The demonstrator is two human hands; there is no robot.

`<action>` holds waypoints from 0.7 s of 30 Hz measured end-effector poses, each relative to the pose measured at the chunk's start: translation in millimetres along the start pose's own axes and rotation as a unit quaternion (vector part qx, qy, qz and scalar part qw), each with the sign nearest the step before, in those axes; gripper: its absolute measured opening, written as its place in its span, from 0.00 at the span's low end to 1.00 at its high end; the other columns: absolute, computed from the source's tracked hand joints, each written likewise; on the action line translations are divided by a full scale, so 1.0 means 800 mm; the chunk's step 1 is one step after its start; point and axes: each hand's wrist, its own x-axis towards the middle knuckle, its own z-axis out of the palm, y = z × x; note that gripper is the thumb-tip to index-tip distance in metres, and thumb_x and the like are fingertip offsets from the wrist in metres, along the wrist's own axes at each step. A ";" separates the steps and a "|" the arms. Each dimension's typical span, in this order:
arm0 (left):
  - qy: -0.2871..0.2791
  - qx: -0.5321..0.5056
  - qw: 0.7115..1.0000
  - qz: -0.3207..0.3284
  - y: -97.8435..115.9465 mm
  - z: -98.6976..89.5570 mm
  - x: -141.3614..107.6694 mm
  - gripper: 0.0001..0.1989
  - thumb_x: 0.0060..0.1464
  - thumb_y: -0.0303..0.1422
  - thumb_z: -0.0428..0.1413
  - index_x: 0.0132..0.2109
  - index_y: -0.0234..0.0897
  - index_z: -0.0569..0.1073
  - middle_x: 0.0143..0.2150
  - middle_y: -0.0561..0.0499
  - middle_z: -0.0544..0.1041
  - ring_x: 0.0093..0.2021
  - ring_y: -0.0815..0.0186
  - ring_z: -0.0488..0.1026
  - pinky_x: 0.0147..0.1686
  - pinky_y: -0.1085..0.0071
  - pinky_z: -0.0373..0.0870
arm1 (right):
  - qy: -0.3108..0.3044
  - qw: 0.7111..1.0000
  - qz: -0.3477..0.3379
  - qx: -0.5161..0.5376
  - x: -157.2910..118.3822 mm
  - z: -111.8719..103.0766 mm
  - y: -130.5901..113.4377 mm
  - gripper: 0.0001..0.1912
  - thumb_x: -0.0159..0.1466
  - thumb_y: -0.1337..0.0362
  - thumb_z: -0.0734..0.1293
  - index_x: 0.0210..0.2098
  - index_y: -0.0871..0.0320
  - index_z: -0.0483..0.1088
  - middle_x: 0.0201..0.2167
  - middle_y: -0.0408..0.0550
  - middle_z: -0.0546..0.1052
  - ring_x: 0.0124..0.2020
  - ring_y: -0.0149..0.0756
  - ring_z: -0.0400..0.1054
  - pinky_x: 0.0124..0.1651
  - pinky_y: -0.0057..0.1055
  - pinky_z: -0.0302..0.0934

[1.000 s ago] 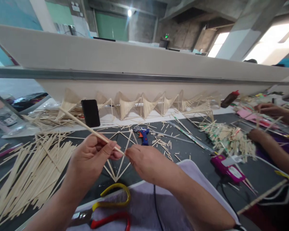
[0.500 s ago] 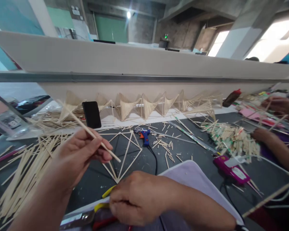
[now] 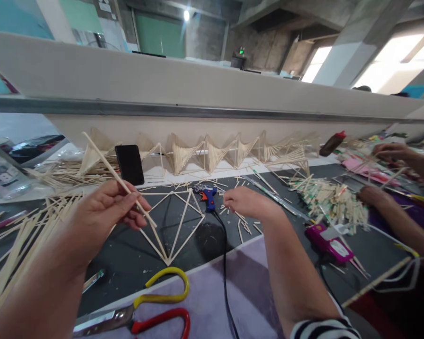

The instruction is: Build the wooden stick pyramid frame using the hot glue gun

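Note:
My left hand (image 3: 109, 207) pinches a thin wooden stick (image 3: 104, 160), which slants up to the left. Below the stick's lower end, a flat frame of glued sticks (image 3: 178, 230) lies on the dark table. My right hand (image 3: 245, 202) hovers just right of a blue glue gun (image 3: 209, 198), apart from it. Its fingers are loosely bent, with nothing visible in them. Scissors (image 3: 162, 299) with one yellow and one red handle lie at the front, on a pale lilac mat (image 3: 247, 268).
Loose sticks (image 3: 31, 249) lie at left, near a black phone (image 3: 129, 165). A twisted stick model (image 3: 217, 155) stands along the wall. Short offcuts (image 3: 325, 202), a magenta device (image 3: 330, 242) and another person's hands (image 3: 374, 197) are at right. A black cable (image 3: 225, 263) crosses the mat.
My right hand has left the scissors and moved up and away to beside the glue gun. The scissors now lie free. My left hand still holds the stick, its lower end shifted slightly left.

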 end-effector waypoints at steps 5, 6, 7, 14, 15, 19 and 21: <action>0.035 0.046 0.998 0.032 0.002 -0.029 -0.003 0.08 0.52 0.34 0.54 0.40 0.37 0.68 0.32 0.50 0.76 0.24 0.68 0.73 0.20 0.74 0.70 | 0.039 0.993 0.116 0.008 0.039 0.032 0.050 0.16 0.54 0.74 0.61 0.39 0.58 0.73 0.40 0.51 0.75 0.41 0.37 0.67 0.40 0.28 0.55; 0.045 0.052 0.997 0.039 0.002 -0.031 -0.004 0.09 0.52 0.34 0.53 0.41 0.38 0.68 0.31 0.50 0.76 0.23 0.68 0.72 0.20 0.75 0.70 | 0.051 0.991 0.126 0.014 0.046 0.041 0.051 0.16 0.55 0.73 0.60 0.41 0.58 0.72 0.42 0.52 0.74 0.43 0.37 0.66 0.42 0.29 0.55; 0.051 0.057 0.996 0.044 0.002 -0.032 -0.005 0.10 0.52 0.34 0.53 0.42 0.38 0.68 0.31 0.51 0.76 0.23 0.68 0.72 0.19 0.75 0.69 | 0.064 0.988 0.137 0.022 0.052 0.050 0.049 0.14 0.57 0.70 0.59 0.41 0.59 0.71 0.43 0.53 0.74 0.44 0.38 0.66 0.43 0.29 0.55; 0.004 0.042 0.999 0.029 0.003 -0.017 -0.003 0.09 0.49 0.34 0.55 0.40 0.39 0.68 0.27 0.53 0.74 0.18 0.70 0.69 0.16 0.74 0.68 | 0.103 0.968 0.185 0.134 0.084 0.106 0.014 0.17 0.54 0.54 0.64 0.34 0.61 0.71 0.34 0.55 0.75 0.37 0.41 0.68 0.37 0.31 0.57; -0.009 0.041 0.999 0.024 0.002 -0.014 -0.003 0.09 0.49 0.34 0.55 0.39 0.39 0.67 0.27 0.53 0.74 0.18 0.70 0.69 0.15 0.74 0.68 | 0.102 0.963 0.192 0.160 0.086 0.109 0.014 0.14 0.52 0.56 0.65 0.32 0.61 0.71 0.31 0.54 0.75 0.35 0.40 0.68 0.36 0.30 0.57; -0.047 0.042 0.998 0.002 -0.001 -0.003 -0.002 0.10 0.50 0.37 0.54 0.40 0.39 0.67 0.27 0.53 0.74 0.17 0.71 0.69 0.15 0.76 0.66 | 0.099 0.929 0.209 0.288 0.086 0.102 0.031 0.07 0.48 0.62 0.65 0.24 0.61 0.69 0.17 0.45 0.69 0.23 0.33 0.64 0.26 0.26 0.54; -0.062 0.033 0.998 -0.009 -0.001 0.001 -0.003 0.11 0.50 0.37 0.54 0.40 0.39 0.66 0.26 0.53 0.74 0.17 0.71 0.69 0.14 0.77 0.65 | 0.104 0.901 0.206 0.366 0.082 0.092 0.040 0.08 0.50 0.62 0.64 0.25 0.61 0.68 0.14 0.41 0.65 0.18 0.28 0.59 0.21 0.25 0.51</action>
